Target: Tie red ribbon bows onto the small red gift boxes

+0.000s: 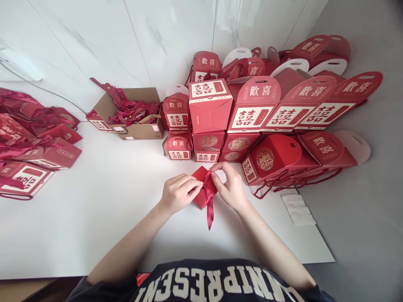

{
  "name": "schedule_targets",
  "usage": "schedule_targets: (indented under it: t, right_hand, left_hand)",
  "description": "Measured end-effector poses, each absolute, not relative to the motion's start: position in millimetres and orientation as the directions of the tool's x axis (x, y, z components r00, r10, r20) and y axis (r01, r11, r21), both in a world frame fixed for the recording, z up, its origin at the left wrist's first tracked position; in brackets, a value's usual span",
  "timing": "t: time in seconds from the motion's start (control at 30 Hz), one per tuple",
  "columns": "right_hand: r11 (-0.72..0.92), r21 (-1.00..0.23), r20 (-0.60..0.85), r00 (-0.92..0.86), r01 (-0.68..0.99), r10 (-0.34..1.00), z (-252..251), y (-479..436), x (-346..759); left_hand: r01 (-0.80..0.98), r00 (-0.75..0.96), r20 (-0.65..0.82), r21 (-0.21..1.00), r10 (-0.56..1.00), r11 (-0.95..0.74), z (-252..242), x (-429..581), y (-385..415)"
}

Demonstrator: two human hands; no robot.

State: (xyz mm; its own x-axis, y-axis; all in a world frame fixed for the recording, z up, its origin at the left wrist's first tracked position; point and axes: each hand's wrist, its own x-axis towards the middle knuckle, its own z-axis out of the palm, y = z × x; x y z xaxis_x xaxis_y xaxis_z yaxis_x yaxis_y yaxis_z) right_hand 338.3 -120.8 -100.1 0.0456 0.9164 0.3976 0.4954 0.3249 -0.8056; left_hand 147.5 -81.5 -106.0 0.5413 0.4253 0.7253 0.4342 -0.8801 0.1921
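On the white table in front of me lies a small red gift box (199, 201), with a dark red ribbon (210, 212) across its top. One ribbon tail hangs down toward me. My left hand (180, 191) comes from the left with its fingertips pinched on the ribbon near the middle of the box. From the right, my right hand (231, 184) pinches another part of the ribbon at the box's upper edge. The far part of the box shows between both hands; fingers partly hide its sides.
Stacked red gift boxes (252, 109) with handles stand at the back right. An open cardboard box (141, 132) of ribbons is at the back left. More ribboned boxes (56, 153) crowd the far left. A folded white tissue (297, 209) lies near the right edge.
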Motion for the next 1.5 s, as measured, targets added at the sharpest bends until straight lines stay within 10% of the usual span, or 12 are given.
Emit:
schedule_targets:
  t: [0.37, 0.57, 0.7, 1.0, 1.5]
  right_hand:
    - [0.320, -0.820, 0.422, 0.126, 0.475, 0.898, -108.6, -116.3, 334.8]
    - [0.104, -0.474, 0.599, 0.233, 0.874, 0.766, -106.6, -109.4, 372.6]
    - [0.062, -0.368, 0.445, 0.117, 0.928, 0.888, -87.1, -120.8, 389.7]
    - [0.234, -0.825, 0.139, -0.217, 0.515, 0.966, -71.3, -109.8, 364.0]
    - [0.167, -0.891, 0.107, -0.162, 0.423, 0.981, -79.4, -112.3, 360.6]
  left_hand:
    - [0.431, 0.534, 0.706, 0.246, 0.466, -0.868, -106.5, 143.3, -83.3]
    - [0.409, 0.536, 0.710, 0.255, 0.457, -0.876, -105.3, 142.1, -83.4]
    - [0.393, 0.547, 0.712, 0.245, 0.440, -0.886, -103.5, 141.3, -79.2]
    - [0.298, 0.670, 0.695, 0.069, 0.260, -0.952, -99.9, 136.1, -60.3]
    - [0.300, 0.680, 0.651, 0.174, 0.338, -0.938, -96.5, 138.9, -63.8]
